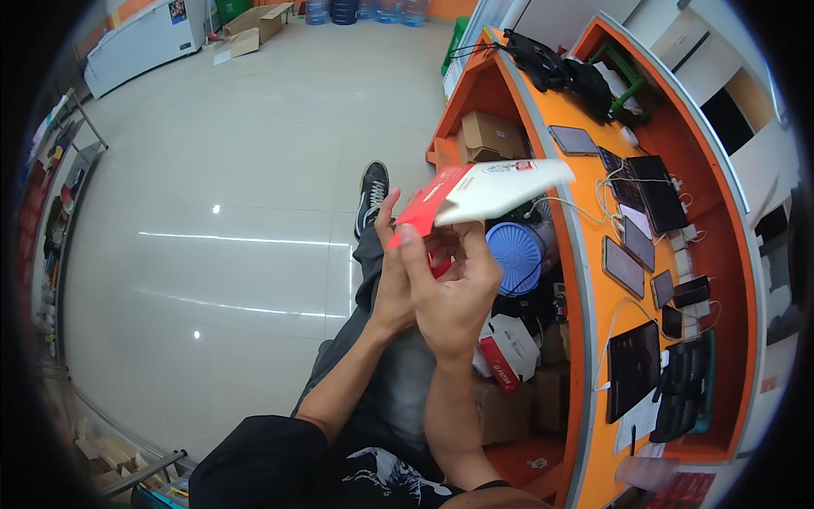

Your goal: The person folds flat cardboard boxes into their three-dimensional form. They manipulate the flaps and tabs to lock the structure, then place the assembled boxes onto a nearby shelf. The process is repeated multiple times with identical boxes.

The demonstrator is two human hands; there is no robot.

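Observation:
A red and white printed cardboard carton [500,187], partly folded and blurred at its white end, is held up in front of me above my lap. My right hand [459,293] pinches its red part from below, thumb on the near side and fingers curled under. My left hand [392,284] is closed on the carton's red left end, with one finger sticking up beside it; the right hand hides most of its other fingers. Whether the carton is glued or only creased, I cannot tell.
To my right stands an orange counter [593,276] with phones, tablets, cables and a black bag [555,72]. Its lower shelves hold a blue round-lidded container [514,259], another red and white carton [509,348] and brown boxes [492,137]. A white chest freezer [144,47] stands far left.

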